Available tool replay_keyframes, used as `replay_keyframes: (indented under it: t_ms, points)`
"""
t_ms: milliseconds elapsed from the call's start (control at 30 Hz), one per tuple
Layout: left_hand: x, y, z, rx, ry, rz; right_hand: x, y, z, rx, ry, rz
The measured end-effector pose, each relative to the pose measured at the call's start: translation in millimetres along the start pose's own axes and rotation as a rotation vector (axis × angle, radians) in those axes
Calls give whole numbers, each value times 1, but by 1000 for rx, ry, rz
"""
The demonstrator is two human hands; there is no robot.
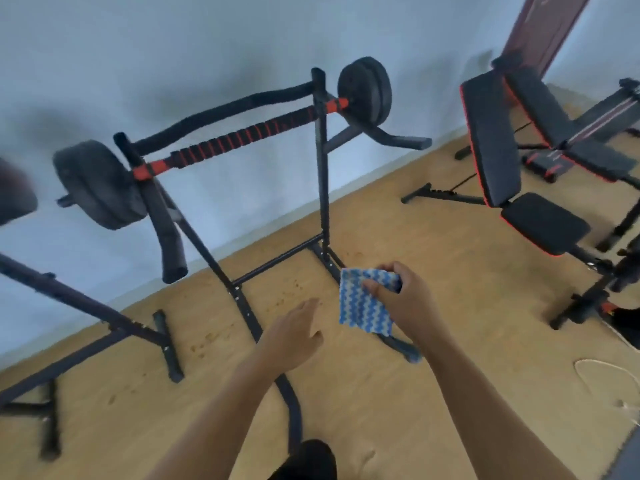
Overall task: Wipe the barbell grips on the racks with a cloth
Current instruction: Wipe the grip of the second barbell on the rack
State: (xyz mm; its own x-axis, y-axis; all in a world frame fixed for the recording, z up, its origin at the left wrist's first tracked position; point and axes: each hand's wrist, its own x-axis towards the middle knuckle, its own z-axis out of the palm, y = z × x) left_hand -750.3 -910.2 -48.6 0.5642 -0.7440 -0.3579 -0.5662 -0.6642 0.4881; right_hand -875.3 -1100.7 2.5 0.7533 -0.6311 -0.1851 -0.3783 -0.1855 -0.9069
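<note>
A barbell with a black and red ribbed grip [242, 136] rests across a black rack [322, 188] by the wall, with black weight plates [100, 185] at both ends. My right hand [401, 299] pinches a blue and white zigzag cloth [363, 303], which hangs below the bar, well in front of the rack. My left hand [298, 330] reaches forward beside the cloth with its fingers straight, holding nothing. Both hands are lower than the grip and apart from it.
A second rack [69, 299] stands at the left. A black and red weight bench [495, 140] stands at the right, with more equipment behind it. A white cable [609, 372] lies on the wooden floor at lower right. A black padded bar [221, 109] runs behind the barbell.
</note>
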Motion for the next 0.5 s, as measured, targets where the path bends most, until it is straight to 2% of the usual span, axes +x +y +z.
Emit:
replay_keyframes:
  t_ms: [200,500]
  points:
    - [52,-42,-52,-62,143,-167,118,-35,45,-259,-177,-209]
    - [154,-75,-108,-370,412,-229,266,-103,85,-272,-295,-403]
